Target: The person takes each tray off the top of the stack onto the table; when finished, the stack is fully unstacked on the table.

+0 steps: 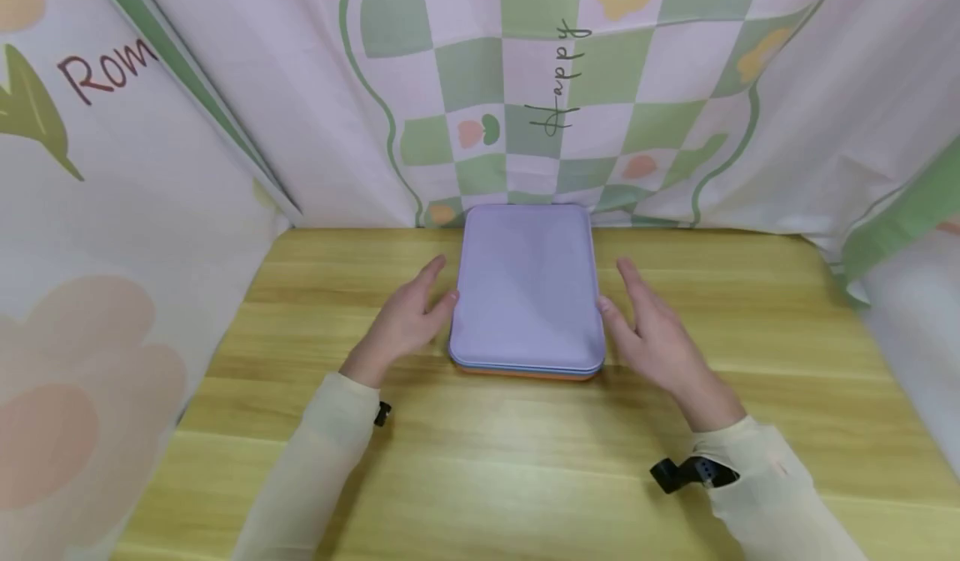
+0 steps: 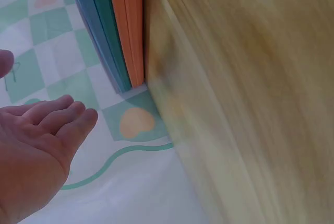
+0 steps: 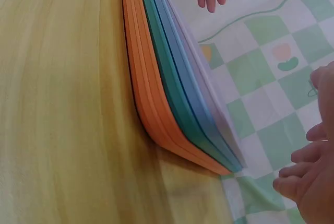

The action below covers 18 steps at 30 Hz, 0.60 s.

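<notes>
I see the tray stack (image 1: 528,294) on the table (image 1: 480,469), just beside the curtain (image 1: 472,77). Left hand (image 1: 401,319) and right hand (image 1: 660,340) flank it, outstretched, gripping nothing. Uneven side pressure could shift its upper layers.

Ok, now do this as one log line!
left hand, right hand: beside stack | top-down: lilac, blue, green, orange | under: wooden table

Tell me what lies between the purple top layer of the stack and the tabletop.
A blue layer, then a green layer, then orange layers at the bottom, above the tabletop; the right wrist view shows this.
</notes>
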### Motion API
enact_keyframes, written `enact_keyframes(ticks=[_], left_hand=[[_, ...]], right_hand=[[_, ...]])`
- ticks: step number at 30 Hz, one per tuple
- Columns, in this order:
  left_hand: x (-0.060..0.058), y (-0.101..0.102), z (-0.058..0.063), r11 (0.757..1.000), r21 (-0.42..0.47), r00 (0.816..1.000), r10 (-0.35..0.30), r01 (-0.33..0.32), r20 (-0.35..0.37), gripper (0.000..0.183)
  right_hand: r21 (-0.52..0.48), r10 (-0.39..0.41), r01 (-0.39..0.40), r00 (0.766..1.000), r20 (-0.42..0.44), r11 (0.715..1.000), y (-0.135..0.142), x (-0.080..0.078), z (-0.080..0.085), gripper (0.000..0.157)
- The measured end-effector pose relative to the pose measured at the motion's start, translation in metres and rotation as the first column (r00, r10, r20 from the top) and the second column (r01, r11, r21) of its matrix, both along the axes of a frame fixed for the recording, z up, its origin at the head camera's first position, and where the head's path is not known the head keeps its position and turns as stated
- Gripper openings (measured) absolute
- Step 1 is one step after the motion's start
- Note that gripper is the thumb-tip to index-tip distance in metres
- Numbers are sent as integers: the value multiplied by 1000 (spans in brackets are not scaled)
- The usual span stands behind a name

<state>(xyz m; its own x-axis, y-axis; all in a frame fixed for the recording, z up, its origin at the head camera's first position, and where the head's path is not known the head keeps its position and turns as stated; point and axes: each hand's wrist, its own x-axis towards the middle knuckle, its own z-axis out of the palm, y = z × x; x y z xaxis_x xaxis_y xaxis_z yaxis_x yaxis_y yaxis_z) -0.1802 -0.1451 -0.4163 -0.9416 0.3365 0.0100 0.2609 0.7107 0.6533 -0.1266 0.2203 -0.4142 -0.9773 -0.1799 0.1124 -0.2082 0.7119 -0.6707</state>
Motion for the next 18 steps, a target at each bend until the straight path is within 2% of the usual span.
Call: enact_keyframes(ticks=[3, 8, 14, 18], left_hand=[[-3, -1, -3, 999, 40, 999, 6, -7, 45, 74], [-7, -2, -10, 995, 101, 988, -3, -13, 153, 74], [-12, 1, -19, 991, 134, 975, -22, -7, 220, 72], [-13, 5, -25, 989, 147, 977, -43, 12, 211, 69]], right_hand=[[-104, -19, 24, 999, 51, 994, 3, -3, -6, 75], [-275, -44, 68, 995, 94, 959, 3, -11, -17, 67], [-343, -79, 128, 985, 153, 931, 0, -18, -31, 61], [-388, -42, 130, 973, 228, 913, -5, -22, -38, 62]])
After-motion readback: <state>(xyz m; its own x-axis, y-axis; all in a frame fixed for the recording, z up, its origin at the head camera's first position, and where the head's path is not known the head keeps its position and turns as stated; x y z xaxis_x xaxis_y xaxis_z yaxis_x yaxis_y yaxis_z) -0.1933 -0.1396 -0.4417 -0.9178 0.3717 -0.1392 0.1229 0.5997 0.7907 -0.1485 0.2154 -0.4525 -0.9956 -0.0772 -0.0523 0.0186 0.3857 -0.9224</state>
